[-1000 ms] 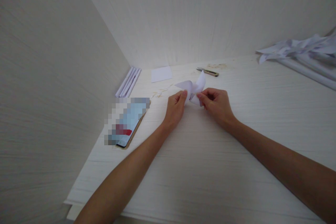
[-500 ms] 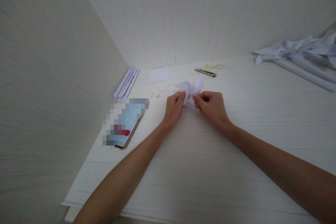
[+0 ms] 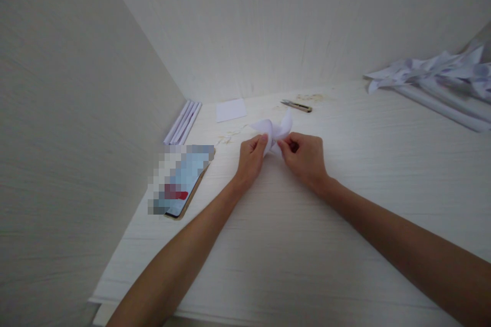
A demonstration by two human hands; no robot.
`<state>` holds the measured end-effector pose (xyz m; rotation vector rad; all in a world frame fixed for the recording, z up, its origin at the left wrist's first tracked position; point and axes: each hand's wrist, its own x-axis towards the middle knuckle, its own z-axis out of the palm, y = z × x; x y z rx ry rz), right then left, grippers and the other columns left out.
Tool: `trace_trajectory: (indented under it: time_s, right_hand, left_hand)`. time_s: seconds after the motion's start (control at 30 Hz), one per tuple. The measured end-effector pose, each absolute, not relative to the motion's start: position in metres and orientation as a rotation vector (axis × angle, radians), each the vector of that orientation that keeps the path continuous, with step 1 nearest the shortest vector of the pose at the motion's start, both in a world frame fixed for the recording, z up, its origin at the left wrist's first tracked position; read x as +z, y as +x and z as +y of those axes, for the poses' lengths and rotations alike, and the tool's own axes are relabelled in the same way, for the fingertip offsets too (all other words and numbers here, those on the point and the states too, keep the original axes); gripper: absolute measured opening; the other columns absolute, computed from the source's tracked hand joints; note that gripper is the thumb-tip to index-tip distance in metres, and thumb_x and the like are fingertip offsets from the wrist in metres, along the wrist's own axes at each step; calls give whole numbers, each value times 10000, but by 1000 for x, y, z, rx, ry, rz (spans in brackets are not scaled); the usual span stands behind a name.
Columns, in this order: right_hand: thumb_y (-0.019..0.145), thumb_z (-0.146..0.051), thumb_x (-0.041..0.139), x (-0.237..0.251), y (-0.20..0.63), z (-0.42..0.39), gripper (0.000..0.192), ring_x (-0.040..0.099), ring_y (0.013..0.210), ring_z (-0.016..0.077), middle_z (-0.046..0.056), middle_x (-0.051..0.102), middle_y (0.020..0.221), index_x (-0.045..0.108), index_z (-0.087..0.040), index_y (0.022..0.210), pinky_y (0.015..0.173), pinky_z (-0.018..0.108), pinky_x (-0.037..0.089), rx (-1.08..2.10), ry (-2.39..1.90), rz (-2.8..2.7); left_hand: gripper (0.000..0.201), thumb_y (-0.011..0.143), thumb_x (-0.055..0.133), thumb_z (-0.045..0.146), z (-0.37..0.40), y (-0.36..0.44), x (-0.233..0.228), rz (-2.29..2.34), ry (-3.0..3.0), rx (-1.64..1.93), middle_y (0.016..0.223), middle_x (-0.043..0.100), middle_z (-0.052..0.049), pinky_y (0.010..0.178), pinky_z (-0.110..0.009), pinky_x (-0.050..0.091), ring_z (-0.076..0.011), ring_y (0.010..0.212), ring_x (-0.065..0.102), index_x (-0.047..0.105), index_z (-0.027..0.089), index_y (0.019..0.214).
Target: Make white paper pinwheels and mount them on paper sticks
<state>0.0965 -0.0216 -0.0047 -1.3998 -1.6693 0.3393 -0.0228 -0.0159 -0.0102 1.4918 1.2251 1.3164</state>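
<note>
While both hands pinch paper pinwheel [image 3: 275, 130], no legible writing.

White table [image 3: 291, 245] w/ phone [image 3: 180, 181] (left), paper square [image 3: 230, 110], cutter [image 3: 296, 106], paper rolls [image 3: 183, 122].

left side: wall [image 3: 76, 112] runs close along table [image 3: 291, 255], phone [image 3: 180, 180] lies flat near left hand [image 3: 251, 158]
far left corner: paper rolls [image 3: 183, 122] against the wall, paper square [image 3: 230, 110] just beside
back: rear wall [image 3: 307, 25] closes it off; utility knife [image 3: 296, 106] lies past the paper pinwheel [image 3: 274, 130]
right: finished pinwheels [image 3: 433, 79] piled far right, well apart from right hand [image 3: 305, 158]
near side: bare tabletop, only the forearms cross it
</note>
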Motion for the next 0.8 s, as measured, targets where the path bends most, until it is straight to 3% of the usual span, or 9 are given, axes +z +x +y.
trace_trajectory:
  time_s: [0.13, 0.43, 0.8]
  right_hand:
    - [681, -207, 502, -5, 97, -23, 232, 397, 455, 107, -3, 478, 471, 447, -176, 458, 499, 259, 277, 233, -1362, -1745]
    - [698, -270, 504, -10, 106, -10, 259, 372, 399, 74, -39, 433, 413, 453, -169, 465, 433, 219, 287, 825, -1193, -1587]
    - [697, -269, 520, -11, 107, -9, 254, 356, 379, 55, -44, 438, 419, 458, -164, 474, 401, 207, 268, 907, -1125, -1557]
  left_hand:
    - [341, 752, 425, 376, -17, -23, -7, 1225, 1503, 1301, 503, 284, 52, 497, -238, 249, -83, 498, 266, 341, 185, 483]
    - [233, 723, 451, 299, -17, -26, -9, 1230, 1489, 1280, 539, 371, 42, 507, -220, 277, -83, 539, 338, 432, 166, 532]
    - [248, 732, 429, 281, -15, -26, -10, 1251, 1541, 1304, 521, 335, 47, 514, -225, 271, -82, 531, 326, 405, 171, 512]
